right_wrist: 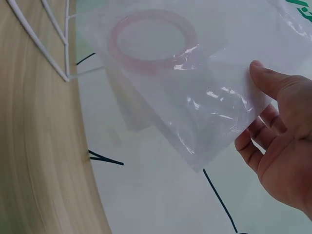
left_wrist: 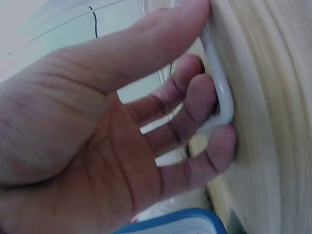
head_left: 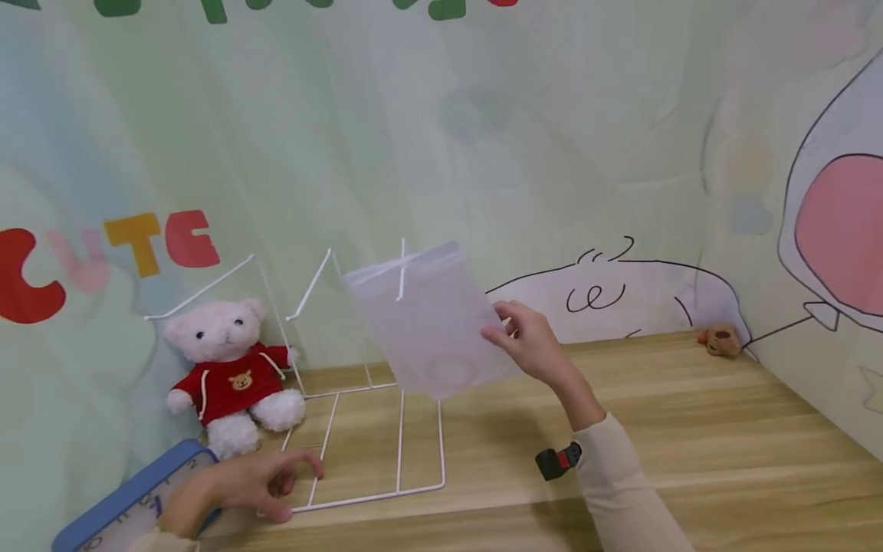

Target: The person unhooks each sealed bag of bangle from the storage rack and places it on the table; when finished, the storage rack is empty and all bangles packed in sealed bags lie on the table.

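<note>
My right hand (head_left: 531, 341) pinches the right edge of a translucent plastic zip bag (head_left: 428, 322), thumb on the near face. Inside the bag a pale pink ring (right_wrist: 114, 41) shows through. The bag hangs tilted above a white wire rack (head_left: 372, 500), and one upright prong of the rack crosses the bag's top in the head view. At the rack's front left corner is my left hand (head_left: 255, 487). Its thumb and curled fingers close around the white rod (left_wrist: 222, 87) there, though part of that contact is hidden behind the thumb.
A white teddy bear (head_left: 237, 383) in a red hoodie sits behind the rack's left side. A blue-rimmed clock (head_left: 131, 491) lies by my left wrist. One small brown toy (head_left: 720, 341) stands at the table's back right, against the printed backdrop (head_left: 586, 153).
</note>
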`<state>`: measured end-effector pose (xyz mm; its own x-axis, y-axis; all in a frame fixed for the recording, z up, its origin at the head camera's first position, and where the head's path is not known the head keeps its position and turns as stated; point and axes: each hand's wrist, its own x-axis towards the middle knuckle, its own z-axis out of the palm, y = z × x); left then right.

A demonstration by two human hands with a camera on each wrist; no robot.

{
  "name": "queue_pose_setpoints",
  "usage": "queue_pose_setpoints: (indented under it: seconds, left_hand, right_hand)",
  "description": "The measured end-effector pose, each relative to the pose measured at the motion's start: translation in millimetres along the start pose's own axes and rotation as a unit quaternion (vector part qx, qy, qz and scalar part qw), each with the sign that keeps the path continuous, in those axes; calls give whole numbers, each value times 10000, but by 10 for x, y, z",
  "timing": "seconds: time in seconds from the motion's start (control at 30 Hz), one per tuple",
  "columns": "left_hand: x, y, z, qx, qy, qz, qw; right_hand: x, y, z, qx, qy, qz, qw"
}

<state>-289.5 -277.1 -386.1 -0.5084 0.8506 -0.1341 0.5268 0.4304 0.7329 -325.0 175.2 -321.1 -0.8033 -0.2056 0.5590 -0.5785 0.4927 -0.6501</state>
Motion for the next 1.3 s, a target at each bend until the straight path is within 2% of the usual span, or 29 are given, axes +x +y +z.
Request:
queue_pose_setpoints:
  seconds: [0.17,0.33,0.53,0.63,0.7,0.77,0.83,0.93,1.1,1.3]
  left_hand:
    - [23,24,9,-239,-190,-610,9977]
    - [73,83,-20,-214,-176,-1199,9924]
    - [90,117,2,-161,-150,-1392,9900]
    - [74,124,21,-201,-123,-1501,9884]
    - [69,118,19,-246,-134,-1468,9888]
    - [69,100,5,-172,-153,-1297,9913]
    - [66,85,-5,-69,-146,-1156,9932]
    - [50,78,-5,99,-130,-1119,9936]
    - [42,89,-3,162,-119,-1204,9925]
    - [48,109,-16,176,-187,-1076,9939]
  right_hand:
    - [-31,-15,-95,14,-19,31,10000]
    - [-56,-96,-219,70,-14,-26,10000]
    - [-141,-285,-317,-247,58,-159,9996]
    - [-196,-368,-336,-479,232,-307,9981]
    - [-227,-401,-357,-592,385,-442,9965]
    - [-239,-414,-384,-649,516,-519,9952]
    - [-242,-420,-409,-601,611,-541,9949]
    - [-239,-426,-435,-497,676,-536,9950]
    - [-249,-467,-480,-265,557,-480,9969]
    - [-283,-479,-525,12,369,-280,9989]
